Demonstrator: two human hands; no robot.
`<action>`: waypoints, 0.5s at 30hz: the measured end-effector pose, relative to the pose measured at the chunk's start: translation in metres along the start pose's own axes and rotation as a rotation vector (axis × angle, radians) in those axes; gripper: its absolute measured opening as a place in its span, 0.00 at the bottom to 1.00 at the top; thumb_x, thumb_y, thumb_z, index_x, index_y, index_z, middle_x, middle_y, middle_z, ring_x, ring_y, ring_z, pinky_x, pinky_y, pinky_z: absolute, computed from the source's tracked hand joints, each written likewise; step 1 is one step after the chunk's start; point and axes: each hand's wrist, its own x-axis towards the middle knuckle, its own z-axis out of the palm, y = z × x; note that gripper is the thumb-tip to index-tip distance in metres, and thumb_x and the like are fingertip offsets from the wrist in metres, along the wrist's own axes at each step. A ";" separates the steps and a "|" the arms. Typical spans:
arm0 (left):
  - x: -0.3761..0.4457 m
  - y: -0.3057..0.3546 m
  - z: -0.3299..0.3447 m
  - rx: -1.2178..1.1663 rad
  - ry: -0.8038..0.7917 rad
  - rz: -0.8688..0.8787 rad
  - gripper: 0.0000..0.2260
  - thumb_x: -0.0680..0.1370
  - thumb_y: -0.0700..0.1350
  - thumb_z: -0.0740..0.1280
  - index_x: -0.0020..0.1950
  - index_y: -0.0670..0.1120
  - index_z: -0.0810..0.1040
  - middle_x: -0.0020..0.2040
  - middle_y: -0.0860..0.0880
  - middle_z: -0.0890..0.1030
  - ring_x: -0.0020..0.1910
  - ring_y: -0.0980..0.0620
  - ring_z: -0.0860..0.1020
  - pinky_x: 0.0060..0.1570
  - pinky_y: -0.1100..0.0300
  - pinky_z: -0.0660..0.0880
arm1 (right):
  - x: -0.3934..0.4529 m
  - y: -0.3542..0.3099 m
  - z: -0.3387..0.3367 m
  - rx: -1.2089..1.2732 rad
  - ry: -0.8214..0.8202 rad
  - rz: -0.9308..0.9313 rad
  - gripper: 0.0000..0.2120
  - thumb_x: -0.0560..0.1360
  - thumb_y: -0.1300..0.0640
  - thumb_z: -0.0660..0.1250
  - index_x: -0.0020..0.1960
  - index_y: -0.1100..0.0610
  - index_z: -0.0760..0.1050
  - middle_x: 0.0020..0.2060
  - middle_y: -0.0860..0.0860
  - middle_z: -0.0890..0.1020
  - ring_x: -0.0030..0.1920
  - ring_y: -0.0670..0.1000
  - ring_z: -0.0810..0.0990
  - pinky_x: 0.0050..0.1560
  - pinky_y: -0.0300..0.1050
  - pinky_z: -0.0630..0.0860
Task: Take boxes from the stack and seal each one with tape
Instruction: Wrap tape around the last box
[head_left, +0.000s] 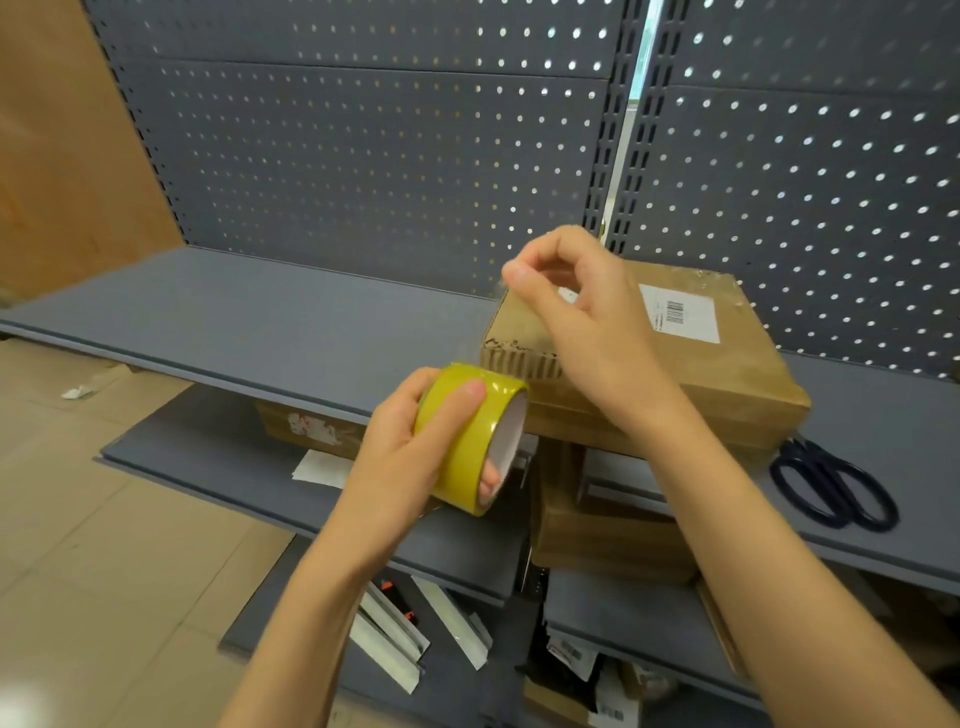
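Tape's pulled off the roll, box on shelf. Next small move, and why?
Probably lower the right hand to press the pinched tape end onto the top of the cardboard box. The clear strip already stretches up from the yellow tape roll in the left hand, beside the box's ragged near-left corner, not yet stuck down.

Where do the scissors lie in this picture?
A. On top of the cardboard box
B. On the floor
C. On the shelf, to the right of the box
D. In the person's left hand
C: the scissors lie flat on the grey shelf, right of the cardboard box, and neither hand touches them.
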 end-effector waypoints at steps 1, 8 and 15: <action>0.004 -0.003 -0.001 0.046 0.027 -0.026 0.10 0.78 0.47 0.62 0.50 0.40 0.73 0.25 0.46 0.77 0.23 0.52 0.76 0.25 0.63 0.74 | -0.001 -0.002 0.001 -0.002 0.033 -0.044 0.04 0.77 0.59 0.65 0.44 0.56 0.74 0.43 0.50 0.78 0.46 0.47 0.77 0.51 0.43 0.73; 0.008 -0.014 0.002 0.057 0.012 -0.129 0.14 0.78 0.52 0.63 0.47 0.41 0.73 0.28 0.45 0.79 0.25 0.49 0.78 0.24 0.63 0.72 | 0.023 0.006 0.004 -0.159 0.097 -0.099 0.04 0.77 0.59 0.65 0.43 0.58 0.75 0.42 0.49 0.79 0.44 0.43 0.75 0.48 0.34 0.71; 0.001 -0.017 0.012 -0.081 0.014 -0.152 0.09 0.79 0.49 0.64 0.49 0.42 0.73 0.29 0.44 0.79 0.28 0.46 0.79 0.32 0.55 0.77 | 0.041 0.048 0.007 -0.200 0.043 0.116 0.05 0.77 0.57 0.65 0.44 0.57 0.76 0.37 0.41 0.77 0.39 0.39 0.74 0.41 0.29 0.68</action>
